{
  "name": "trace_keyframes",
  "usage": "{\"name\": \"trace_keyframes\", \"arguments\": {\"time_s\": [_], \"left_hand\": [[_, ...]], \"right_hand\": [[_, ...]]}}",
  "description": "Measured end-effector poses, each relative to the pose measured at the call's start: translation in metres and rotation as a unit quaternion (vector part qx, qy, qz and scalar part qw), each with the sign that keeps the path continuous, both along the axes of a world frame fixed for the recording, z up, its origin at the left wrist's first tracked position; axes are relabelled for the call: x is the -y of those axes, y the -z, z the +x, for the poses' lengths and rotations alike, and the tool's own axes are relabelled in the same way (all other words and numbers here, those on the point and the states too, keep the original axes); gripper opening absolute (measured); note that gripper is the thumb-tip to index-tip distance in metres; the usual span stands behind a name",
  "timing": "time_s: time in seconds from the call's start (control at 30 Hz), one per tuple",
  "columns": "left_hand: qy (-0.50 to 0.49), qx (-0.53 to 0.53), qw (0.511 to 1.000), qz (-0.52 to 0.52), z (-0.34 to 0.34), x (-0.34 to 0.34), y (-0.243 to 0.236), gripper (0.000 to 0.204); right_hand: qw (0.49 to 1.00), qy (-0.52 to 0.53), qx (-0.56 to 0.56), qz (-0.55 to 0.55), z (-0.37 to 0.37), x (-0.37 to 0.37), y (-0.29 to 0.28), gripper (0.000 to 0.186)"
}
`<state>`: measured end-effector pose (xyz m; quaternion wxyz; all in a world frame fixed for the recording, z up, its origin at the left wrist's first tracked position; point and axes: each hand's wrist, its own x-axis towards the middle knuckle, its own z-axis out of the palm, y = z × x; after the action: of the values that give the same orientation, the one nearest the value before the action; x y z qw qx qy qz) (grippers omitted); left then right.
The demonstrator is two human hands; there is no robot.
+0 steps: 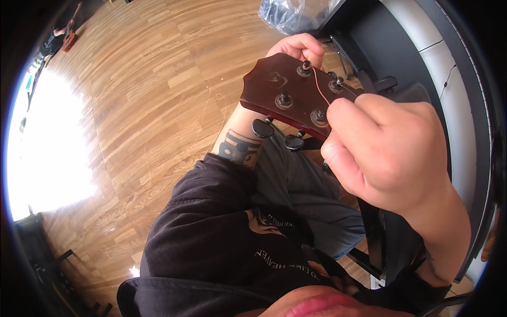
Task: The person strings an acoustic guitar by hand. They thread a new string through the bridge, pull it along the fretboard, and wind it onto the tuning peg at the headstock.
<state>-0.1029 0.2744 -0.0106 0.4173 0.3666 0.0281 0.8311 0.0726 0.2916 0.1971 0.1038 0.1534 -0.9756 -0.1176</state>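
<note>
Your right hand (391, 142) is clenched on the copper-coloured string (318, 86), which runs from a tuning post (306, 66) on the brown headstock (263, 79), held above your lap. Your left hand (302, 46) curls behind the headstock's far edge; you cannot tell whether it grips anything.

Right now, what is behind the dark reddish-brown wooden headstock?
Behind the headstock, part of the bare left hand shows past its far edge, and the tattooed forearm past its near edge. The part between is covered.
</note>
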Motion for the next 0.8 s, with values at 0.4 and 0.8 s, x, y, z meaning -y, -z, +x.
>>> {"name": "trace_keyframes", "arguments": {"time_s": [0.4, 0.8], "left_hand": [[0.065, -0.071, 0.993, 0.067, -0.004, 0.001, -0.006, 0.022], [0.031, 0.097, 0.995, -0.007, 0.025, 0.006, -0.010, 0.034]], "right_hand": [[1.000, -0.003, 0.000, -0.008, 0.001, -0.001, 0.000, 0.021], [1.000, -0.004, -0.005, -0.002, 0.001, -0.002, 0.001, 0.020]]}}
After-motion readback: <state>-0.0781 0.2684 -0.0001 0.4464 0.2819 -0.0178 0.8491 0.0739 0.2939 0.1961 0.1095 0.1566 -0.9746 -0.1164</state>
